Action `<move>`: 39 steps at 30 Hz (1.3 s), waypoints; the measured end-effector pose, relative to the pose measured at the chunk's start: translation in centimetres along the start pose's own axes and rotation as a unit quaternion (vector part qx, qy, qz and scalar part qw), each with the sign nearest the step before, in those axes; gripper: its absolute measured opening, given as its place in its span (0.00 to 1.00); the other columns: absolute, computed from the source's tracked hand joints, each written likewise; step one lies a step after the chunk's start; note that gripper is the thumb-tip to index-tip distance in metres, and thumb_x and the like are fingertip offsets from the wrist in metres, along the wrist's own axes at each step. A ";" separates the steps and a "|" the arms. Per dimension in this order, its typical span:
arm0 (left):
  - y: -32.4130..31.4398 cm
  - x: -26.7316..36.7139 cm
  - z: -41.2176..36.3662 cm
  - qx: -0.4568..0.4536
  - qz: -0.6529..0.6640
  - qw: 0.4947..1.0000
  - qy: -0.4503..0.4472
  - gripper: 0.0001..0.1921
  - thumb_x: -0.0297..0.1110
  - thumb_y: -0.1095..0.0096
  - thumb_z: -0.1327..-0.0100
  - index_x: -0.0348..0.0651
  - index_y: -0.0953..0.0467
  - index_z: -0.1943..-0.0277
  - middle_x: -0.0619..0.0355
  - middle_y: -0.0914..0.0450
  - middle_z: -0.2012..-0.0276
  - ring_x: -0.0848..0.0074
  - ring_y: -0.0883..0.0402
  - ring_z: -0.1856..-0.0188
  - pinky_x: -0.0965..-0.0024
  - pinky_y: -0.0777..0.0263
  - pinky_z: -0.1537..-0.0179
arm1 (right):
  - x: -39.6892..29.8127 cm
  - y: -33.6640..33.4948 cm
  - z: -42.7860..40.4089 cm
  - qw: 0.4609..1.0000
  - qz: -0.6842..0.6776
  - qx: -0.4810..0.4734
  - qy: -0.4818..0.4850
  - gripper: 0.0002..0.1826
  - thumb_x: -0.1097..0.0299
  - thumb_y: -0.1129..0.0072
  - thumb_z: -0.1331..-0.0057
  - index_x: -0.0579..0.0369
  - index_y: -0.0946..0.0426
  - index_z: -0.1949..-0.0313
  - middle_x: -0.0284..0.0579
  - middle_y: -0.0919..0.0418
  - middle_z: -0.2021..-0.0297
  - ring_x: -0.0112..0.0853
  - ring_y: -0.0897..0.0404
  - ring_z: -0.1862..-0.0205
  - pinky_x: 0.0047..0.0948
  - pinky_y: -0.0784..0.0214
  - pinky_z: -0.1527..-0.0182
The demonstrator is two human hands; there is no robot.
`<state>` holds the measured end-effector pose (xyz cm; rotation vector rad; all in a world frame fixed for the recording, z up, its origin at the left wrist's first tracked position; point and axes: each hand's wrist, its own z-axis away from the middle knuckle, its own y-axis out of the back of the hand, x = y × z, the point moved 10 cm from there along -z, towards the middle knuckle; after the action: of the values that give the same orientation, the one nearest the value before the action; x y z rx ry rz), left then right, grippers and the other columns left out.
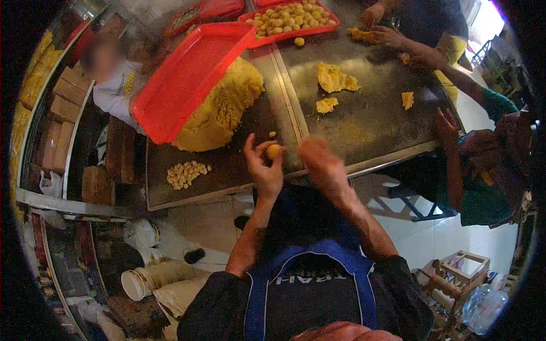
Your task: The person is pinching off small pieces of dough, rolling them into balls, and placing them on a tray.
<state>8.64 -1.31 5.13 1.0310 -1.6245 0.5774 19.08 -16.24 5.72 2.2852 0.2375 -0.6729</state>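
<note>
My left hand (265,170) holds a small yellow dough ball (273,151) between its thumb and fingers, over the near edge of the metal table (264,115). A smaller bit of dough (272,134) lies just beyond it. To the right, my right hand (322,162) is blurred, its fingers seemingly curled; whether it holds anything is not visible. A large mound of yellow dough (222,106) rests on the table ahead and to the left. Small pale balls (187,174) are heaped near the table's left front corner.
A person at the left holds a red tray (192,76) partly over the mound. Another red tray (294,32) holds several dough balls. Dough pieces (335,79) lie right of the metal seam (288,85). Other people's hands (390,38) work dough at the far right.
</note>
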 end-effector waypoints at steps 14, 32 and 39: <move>-11.4 -0.2 -23.6 0.021 0.191 0.981 -0.023 0.12 0.31 0.41 0.27 0.33 0.24 0.46 0.60 0.27 0.69 0.72 0.26 0.67 0.63 0.30 0.63 | 5.2 6.6 -0.6 0.991 0.039 0.076 -0.100 0.17 0.77 0.40 0.36 0.56 0.19 0.47 0.54 0.19 0.45 0.50 0.21 0.40 0.45 0.34 0.31; -25.1 -15.2 -41.4 0.043 -0.037 0.976 0.212 0.34 0.45 0.24 0.40 0.37 0.27 0.36 0.39 0.27 0.36 0.56 0.27 0.34 0.52 0.28 0.39 | 6.2 6.7 -0.2 0.980 0.051 0.090 -0.168 0.12 0.70 0.39 0.30 0.58 0.18 0.50 0.54 0.16 0.51 0.50 0.17 0.46 0.45 0.27 0.37; -19.0 -2.3 -50.1 0.199 0.019 0.971 0.132 0.48 0.52 0.34 0.32 0.36 0.54 0.21 0.36 0.51 0.22 0.50 0.46 0.22 0.49 0.43 0.27 | 5.2 7.1 -0.6 0.983 0.035 0.112 -0.144 0.10 0.70 0.35 0.32 0.60 0.16 0.53 0.56 0.15 0.53 0.50 0.16 0.47 0.43 0.28 0.37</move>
<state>51.12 29.67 15.78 1.1566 -1.3213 1.0519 26.25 -21.07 7.60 2.3563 -0.0596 -1.0266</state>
